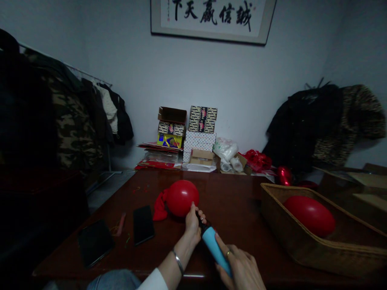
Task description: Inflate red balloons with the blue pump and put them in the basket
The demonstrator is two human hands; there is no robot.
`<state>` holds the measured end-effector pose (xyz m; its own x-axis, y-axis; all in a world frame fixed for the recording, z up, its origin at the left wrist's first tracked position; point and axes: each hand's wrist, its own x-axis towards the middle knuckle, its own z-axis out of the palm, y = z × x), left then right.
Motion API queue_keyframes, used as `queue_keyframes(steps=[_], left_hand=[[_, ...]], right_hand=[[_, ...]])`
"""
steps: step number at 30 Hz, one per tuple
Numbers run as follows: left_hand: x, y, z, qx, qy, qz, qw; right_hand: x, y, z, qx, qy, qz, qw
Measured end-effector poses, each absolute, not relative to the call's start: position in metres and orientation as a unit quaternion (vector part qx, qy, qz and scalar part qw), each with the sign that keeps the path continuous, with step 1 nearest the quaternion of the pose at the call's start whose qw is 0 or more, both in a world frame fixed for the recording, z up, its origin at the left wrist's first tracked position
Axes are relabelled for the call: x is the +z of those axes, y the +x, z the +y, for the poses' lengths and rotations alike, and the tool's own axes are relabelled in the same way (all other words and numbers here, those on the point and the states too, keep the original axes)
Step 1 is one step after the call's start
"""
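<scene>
A red balloon (183, 198), partly inflated and round, sits at the tip of a light-blue balloon pump (216, 249) with a black nozzle end. My left hand (193, 223) is closed round the balloon's neck where it meets the nozzle, and its fingers hide the join. Lower down, my right hand (240, 266) is wrapped round the blue pump body, which slants toward me. Behind the balloon, on its left, lies a crumpled red item (161, 206), which looks like cloth or a bag.
On the dark table (229, 197) lie a black phone (143, 224), a dark tablet-like device (96, 243) and a small red stick (121, 224). At right stands a wicker basket (290, 229) holding another inflated red balloon (311, 215). Boxes (199, 141) are stacked by the wall.
</scene>
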<state>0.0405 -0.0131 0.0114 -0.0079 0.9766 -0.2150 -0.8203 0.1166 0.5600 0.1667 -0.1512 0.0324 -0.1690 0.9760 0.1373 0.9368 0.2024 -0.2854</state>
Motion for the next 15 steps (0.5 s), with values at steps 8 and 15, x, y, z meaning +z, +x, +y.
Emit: queue_keyframes(steps=[8,15], left_hand=[[0.014,0.041,-0.015,0.641,0.138,0.278,0.702],[0.011,0.036,-0.007,0.651,0.128,0.281,0.693]], right_hand=[[0.016,0.176,-0.155,0.022,-0.616,-0.769,0.167],[-0.004,0.208,-0.162,-0.003,-0.579,-0.797,0.169]])
